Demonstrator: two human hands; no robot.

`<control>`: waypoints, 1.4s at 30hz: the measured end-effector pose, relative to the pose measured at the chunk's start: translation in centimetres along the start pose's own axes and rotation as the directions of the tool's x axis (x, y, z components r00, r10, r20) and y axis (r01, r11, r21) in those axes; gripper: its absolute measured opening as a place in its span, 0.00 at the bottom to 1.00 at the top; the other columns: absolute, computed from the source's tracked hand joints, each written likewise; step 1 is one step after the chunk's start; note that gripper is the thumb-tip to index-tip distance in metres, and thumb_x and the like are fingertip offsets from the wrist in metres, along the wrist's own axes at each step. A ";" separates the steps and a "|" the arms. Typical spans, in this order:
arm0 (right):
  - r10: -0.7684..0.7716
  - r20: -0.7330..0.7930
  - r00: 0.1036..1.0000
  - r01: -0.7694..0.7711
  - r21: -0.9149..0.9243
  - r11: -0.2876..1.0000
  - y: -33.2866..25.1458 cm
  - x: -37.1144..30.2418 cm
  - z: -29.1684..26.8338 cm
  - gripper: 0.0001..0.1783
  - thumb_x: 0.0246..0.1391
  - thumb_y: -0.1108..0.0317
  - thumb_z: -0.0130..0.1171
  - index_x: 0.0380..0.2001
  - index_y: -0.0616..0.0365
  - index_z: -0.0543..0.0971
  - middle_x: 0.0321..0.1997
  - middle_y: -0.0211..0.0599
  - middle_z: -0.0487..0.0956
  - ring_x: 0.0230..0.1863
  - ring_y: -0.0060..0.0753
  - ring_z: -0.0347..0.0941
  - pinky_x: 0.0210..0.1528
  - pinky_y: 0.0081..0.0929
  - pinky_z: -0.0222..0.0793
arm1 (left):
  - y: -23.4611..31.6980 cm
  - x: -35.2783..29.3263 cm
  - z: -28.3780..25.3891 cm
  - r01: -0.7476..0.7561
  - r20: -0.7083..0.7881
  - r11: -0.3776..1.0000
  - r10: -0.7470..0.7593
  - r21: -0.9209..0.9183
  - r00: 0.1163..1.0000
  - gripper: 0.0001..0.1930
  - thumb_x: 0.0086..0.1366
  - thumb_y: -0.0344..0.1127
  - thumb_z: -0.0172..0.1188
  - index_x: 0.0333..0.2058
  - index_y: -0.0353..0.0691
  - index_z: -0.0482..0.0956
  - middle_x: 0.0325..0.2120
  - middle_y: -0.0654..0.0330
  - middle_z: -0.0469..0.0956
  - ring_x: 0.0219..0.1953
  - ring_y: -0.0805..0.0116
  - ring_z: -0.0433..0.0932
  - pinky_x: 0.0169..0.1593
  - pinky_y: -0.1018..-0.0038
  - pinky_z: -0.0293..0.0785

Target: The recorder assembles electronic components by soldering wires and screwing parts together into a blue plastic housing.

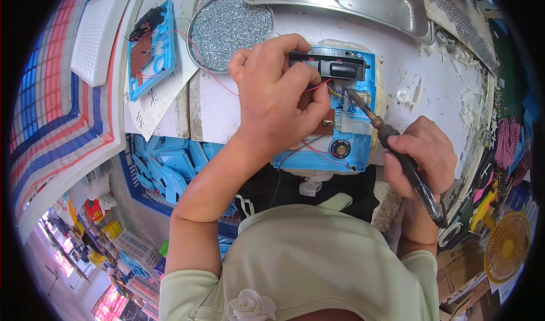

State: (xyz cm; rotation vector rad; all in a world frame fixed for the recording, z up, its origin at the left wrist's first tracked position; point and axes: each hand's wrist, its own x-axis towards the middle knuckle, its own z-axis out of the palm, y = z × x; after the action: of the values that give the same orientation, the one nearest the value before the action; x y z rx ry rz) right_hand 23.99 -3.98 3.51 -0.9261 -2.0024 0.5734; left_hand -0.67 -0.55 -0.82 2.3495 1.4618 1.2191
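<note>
My right hand (426, 159) grips the dark handle of a soldering iron (410, 170), whose tip reaches into a blue plastic housing (359, 123), just below a long black part (347, 70) at the far side. My left hand (278, 94) is closed over the housing's left side. A red and blue wire (319, 86) comes out from between its thumb and fingers, close to the iron's tip; its index finger touches the black part. Inside the housing, a small round speaker (340, 149) with red wires sits near the front edge. My left fingers partly cover a brown circuit board (326, 123).
A round tray (196, 51) of small screws stands behind my left hand. Another blue housing (142, 88) with wires lies at the left. A steel compartment tray (377, 5) is at the back. Blue plastic pieces (170, 165) fill a crate below; white plastic bits (466, 102) lie at right.
</note>
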 end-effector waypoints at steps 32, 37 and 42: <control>0.009 -0.033 0.999 -0.009 -0.003 1.000 0.0 -0.4 -0.5 0.15 0.43 0.73 0.73 0.37 0.58 0.83 0.19 0.31 0.71 0.19 0.34 0.67 0.21 0.29 0.59 | 0.3 0.4 -0.6 -0.012 0.064 0.999 0.009 0.050 0.998 0.08 0.44 0.31 0.70 0.25 0.46 0.81 0.47 0.58 0.77 0.35 0.68 0.74 0.52 0.66 0.58; 0.004 0.024 1.000 -0.004 -0.017 1.000 0.1 0.4 0.2 0.16 0.40 0.75 0.72 0.37 0.56 0.84 0.17 0.29 0.68 0.18 0.33 0.65 0.20 0.28 0.59 | 0.3 0.3 -0.7 -0.002 0.082 0.999 -0.002 0.051 0.997 0.08 0.44 0.31 0.70 0.25 0.45 0.81 0.47 0.57 0.77 0.35 0.67 0.74 0.52 0.66 0.58; 0.004 0.015 1.000 -0.004 -0.007 1.000 0.2 0.8 0.7 0.16 0.39 0.76 0.72 0.36 0.55 0.84 0.17 0.29 0.68 0.18 0.32 0.65 0.20 0.27 0.59 | 0.1 0.4 -0.6 -0.022 0.095 1.000 0.020 0.022 0.995 0.08 0.44 0.31 0.70 0.25 0.45 0.81 0.47 0.57 0.78 0.35 0.66 0.74 0.51 0.65 0.59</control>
State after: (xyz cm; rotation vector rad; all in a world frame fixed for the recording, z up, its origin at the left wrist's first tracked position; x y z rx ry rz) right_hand 23.20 -3.28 3.32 -0.9325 -2.0179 0.5773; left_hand -0.91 -0.49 -0.09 2.4082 1.4324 1.0849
